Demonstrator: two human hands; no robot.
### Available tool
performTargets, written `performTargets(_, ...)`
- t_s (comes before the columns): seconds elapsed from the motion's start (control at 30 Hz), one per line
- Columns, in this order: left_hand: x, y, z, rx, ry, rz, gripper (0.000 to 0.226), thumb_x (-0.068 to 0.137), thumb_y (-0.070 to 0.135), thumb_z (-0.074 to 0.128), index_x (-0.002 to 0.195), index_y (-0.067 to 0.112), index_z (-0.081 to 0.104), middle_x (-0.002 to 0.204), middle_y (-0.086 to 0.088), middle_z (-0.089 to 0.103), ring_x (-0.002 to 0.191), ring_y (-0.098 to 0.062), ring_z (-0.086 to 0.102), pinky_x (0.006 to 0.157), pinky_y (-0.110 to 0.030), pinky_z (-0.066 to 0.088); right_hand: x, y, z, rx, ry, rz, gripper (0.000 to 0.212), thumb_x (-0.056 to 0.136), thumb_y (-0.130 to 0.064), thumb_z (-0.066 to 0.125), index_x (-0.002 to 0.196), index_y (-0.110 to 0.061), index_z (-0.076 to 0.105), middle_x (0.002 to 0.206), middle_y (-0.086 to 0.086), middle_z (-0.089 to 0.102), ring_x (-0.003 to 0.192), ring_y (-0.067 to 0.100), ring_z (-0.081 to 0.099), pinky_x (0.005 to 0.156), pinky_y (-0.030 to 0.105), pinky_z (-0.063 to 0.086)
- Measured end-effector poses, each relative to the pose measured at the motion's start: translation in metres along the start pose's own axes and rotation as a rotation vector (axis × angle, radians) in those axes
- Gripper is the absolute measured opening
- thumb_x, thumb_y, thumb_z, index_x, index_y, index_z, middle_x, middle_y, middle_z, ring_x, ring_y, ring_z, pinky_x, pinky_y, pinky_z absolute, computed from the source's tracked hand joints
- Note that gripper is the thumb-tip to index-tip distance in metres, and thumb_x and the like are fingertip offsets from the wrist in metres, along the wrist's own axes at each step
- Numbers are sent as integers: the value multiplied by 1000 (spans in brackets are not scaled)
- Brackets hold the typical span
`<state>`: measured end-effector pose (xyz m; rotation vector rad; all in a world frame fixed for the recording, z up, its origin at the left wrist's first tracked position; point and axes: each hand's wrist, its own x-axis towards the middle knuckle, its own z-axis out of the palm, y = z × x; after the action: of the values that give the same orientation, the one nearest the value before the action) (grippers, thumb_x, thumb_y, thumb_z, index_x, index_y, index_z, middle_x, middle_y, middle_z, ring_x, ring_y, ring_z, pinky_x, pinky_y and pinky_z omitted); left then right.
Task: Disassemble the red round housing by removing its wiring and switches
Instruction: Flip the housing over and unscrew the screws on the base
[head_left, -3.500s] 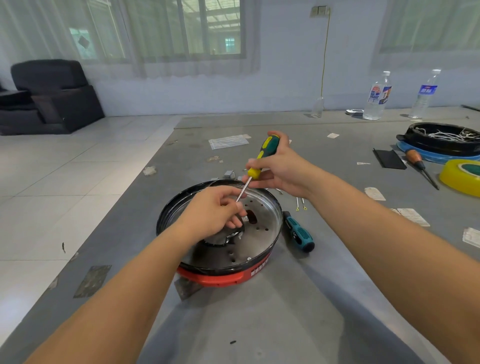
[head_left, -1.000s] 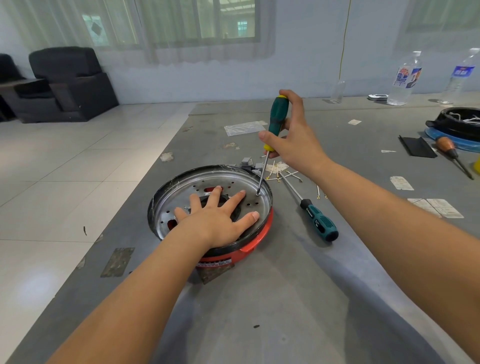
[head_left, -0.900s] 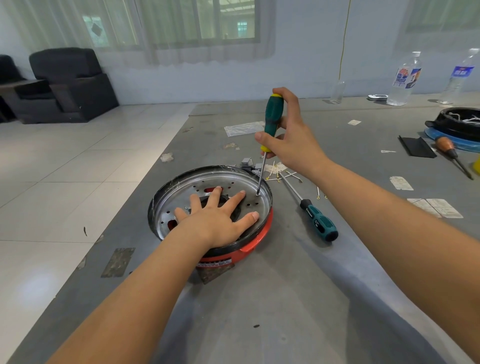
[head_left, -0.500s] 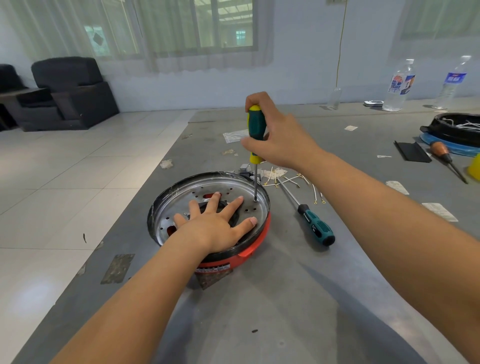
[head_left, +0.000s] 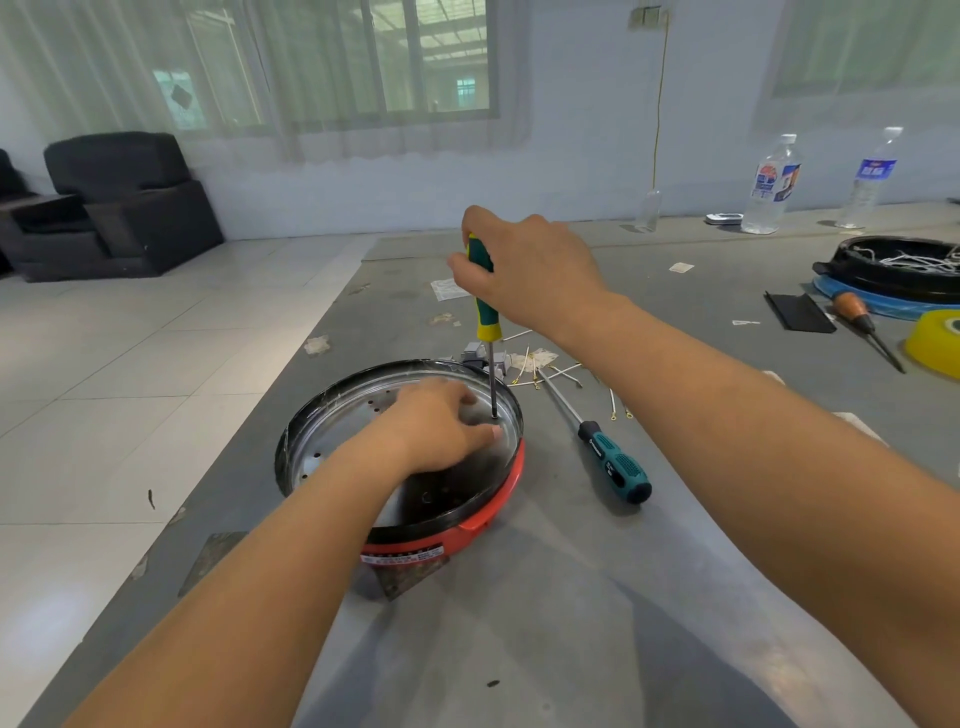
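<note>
Presently, right hand (head_left: 530, 270) grips the green-and-yellow-handled screwdriver (head_left: 484, 291) upright, tip inside the red round housing (head_left: 415, 457); left hand (head_left: 436, 431) rests there, blurred, grip undeterminable.

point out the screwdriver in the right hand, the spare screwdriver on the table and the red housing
held screwdriver (head_left: 487, 312), head view, lower handle below the right hand
spare screwdriver (head_left: 618, 467), head view, teal handle
red housing (head_left: 498, 499), head view, red outer rim

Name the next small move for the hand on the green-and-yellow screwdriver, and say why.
Probably turn it to back out a screw. The right hand grips the screwdriver upright, its tip down on the metal plate inside the red housing, while the left hand rests on the plate, seemingly steadying it.
</note>
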<state>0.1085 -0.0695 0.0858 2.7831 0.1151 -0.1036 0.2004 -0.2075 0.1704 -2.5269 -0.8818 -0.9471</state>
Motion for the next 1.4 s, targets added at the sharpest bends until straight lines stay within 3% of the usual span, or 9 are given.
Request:
performTargets(0.13, 7, 7, 8, -177, 50, 58, 39, 97, 47, 67, 134, 33, 66, 108, 14, 55, 107, -15, 53, 88, -28, 39, 2, -3, -1, 71, -54, -30, 26, 98, -54, 43, 96, -29, 37, 72, 5, 57, 68, 36, 54, 56, 34, 39)
performTargets(0.27, 14, 0, 15, -217, 124, 31, 21, 99, 37, 67, 118, 35, 75, 105, 15, 57, 103, -11, 48, 90, -27, 38, 5, -1, -3, 135, -116, -39, 25, 98, -53, 46, 97, -29, 39, 77, 6, 60, 69, 33, 54, 56, 33, 38)
performTargets(0.43, 17, -10, 19, -395, 117, -8, 14, 98, 29, 72, 104, 41, 73, 92, 20, 59, 73, -4, 53, 61, -24, 45, 7, 3, -9, 238, -194, -52, 24, 99, -50, 49, 101, -27, 47, 71, -2, 55, 63, 22, 52, 53, 31, 35)
performTargets(0.57, 17, -11, 21, -400, 124, 8, 16, 97, 28, 74, 108, 39, 75, 101, 18, 61, 101, -10, 59, 83, -30, 50, 9, 7, -18, 296, -285, -91, 19, 99, -50, 53, 101, -31, 50, 68, -7, 55, 59, 11, 49, 54, 29, 34)
performTargets(0.77, 18, -13, 22, -399, 120, 25, 19, 96, 29, 73, 110, 41, 75, 120, 14, 66, 105, -6, 56, 91, -27, 45, 20, 16, -41, 319, -488, -163, 10, 99, -45, 59, 98, -37, 55, 82, -11, 66, 63, -7, 62, 58, 17, 44)
performTargets(1.0, 18, -14, 21, -330, 116, 68, 26, 98, 29, 70, 122, 38, 74, 136, 12, 64, 130, -14, 55, 107, -36, 43, 27, 5, -54, 269, -613, -188, 10, 92, -29, 56, 90, -38, 61, 79, -19, 69, 66, 1, 69, 65, 24, 48)
performTargets(1.13, 19, -14, 21, -335, 123, 45, 26, 97, 31, 71, 121, 41, 74, 138, 12, 63, 132, -16, 53, 109, -39, 45, 24, 4, -46, 141, -532, -180, 21, 95, -41, 46, 113, -45, 57, 85, -12, 67, 65, 7, 71, 65, 28, 51)
performTargets(1.27, 18, -14, 21, -376, 117, 28, 27, 97, 31, 72, 122, 40, 73, 137, 10, 62, 128, -16, 53, 102, -46, 55, 23, 6, -32, -263, -223, -193, 55, 94, -77, 17, 107, -42, 58, 70, -9, 46, 64, 18, 50, 53, 28, 24)
performTargets(1.4, 19, -14, 22, -363, 121, 38, 28, 97, 31, 71, 124, 39, 73, 139, 10, 61, 131, -17, 53, 106, -44, 52, 23, 5, -24, -312, -161, -149, 46, 99, -69, 31, 97, -33, 60, 69, -5, 44, 69, 24, 49, 57, 31, 27)
